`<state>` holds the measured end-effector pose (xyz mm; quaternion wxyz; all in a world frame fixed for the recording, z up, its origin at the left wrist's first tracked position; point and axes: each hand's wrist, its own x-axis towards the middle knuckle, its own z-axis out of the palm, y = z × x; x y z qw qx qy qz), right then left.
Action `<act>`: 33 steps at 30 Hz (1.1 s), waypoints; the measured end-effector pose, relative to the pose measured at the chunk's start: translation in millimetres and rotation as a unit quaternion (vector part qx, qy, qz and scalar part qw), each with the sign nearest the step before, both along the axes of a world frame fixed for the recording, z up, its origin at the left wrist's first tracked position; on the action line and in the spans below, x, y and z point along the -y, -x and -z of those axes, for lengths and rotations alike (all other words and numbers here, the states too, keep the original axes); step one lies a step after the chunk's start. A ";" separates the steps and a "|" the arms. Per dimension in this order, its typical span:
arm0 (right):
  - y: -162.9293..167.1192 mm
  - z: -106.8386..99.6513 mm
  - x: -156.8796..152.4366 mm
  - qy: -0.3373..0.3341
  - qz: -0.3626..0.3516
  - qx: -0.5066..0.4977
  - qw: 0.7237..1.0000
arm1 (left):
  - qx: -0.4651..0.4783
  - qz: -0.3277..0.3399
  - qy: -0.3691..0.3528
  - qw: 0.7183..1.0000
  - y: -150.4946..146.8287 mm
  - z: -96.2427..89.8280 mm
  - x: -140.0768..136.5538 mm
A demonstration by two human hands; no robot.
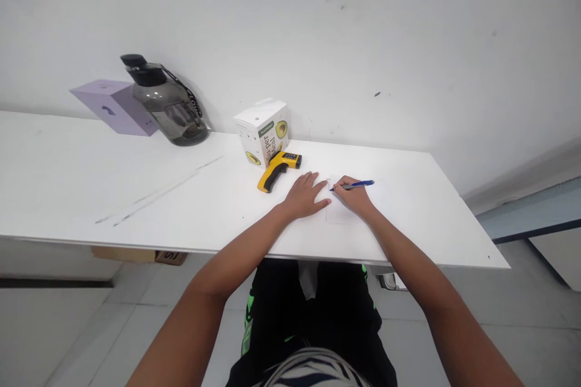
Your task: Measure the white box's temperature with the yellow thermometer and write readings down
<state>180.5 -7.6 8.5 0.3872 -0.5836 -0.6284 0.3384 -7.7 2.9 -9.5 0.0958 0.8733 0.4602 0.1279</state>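
In the head view a blue pen is gripped in my right hand, its tip down on a white sheet of paper. The sheet hardly stands out from the white tabletop, and a little writing shows near its upper left. My left hand lies flat with fingers spread, thumb and fingertips at the sheet's left edge. Just beyond that hand, a yellow and black infrared thermometer lies on the table. It rests against or close to a white box with avocado pictures; I cannot tell if they touch.
A dark translucent water bottle and a lilac box stand at the back left of the white table. The wall rises directly behind. A cardboard box shows below the table's front edge.
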 end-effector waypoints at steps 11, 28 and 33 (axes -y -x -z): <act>-1.2 0.9 -0.7 0.002 -0.009 -0.003 1.000 | -0.009 0.000 0.003 1.000 -1.4 -4.8 1.9; -2.5 3.6 -0.7 -0.019 0.012 0.009 1.000 | -0.008 0.003 0.002 1.000 -0.4 -4.1 1.5; -2.5 1.9 0.0 -0.011 0.006 0.007 1.000 | -0.011 0.003 0.003 1.000 -0.4 -3.9 1.6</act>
